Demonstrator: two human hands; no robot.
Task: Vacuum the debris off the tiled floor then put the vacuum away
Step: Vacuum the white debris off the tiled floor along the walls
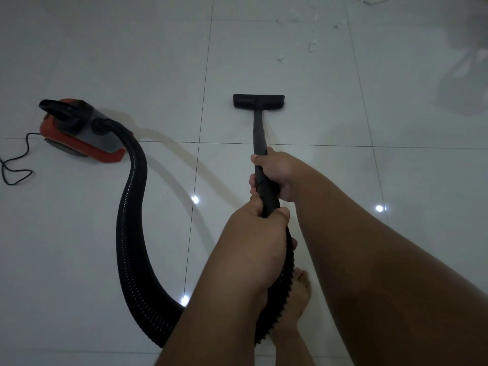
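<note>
Heads-up: left hand [253, 231] and right hand [278, 175] both grip the wand [260, 133], nozzle [258, 101] well short of the debris [311, 46]; I reckon pushing farther tautens the hose [132, 207] and tips the canister [79, 130].

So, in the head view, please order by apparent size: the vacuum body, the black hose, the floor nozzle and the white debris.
1. black hose, largest, though its near stretch lies close to the camera.
2. vacuum body.
3. floor nozzle.
4. white debris, small scattered bits, also farthest away.
</note>
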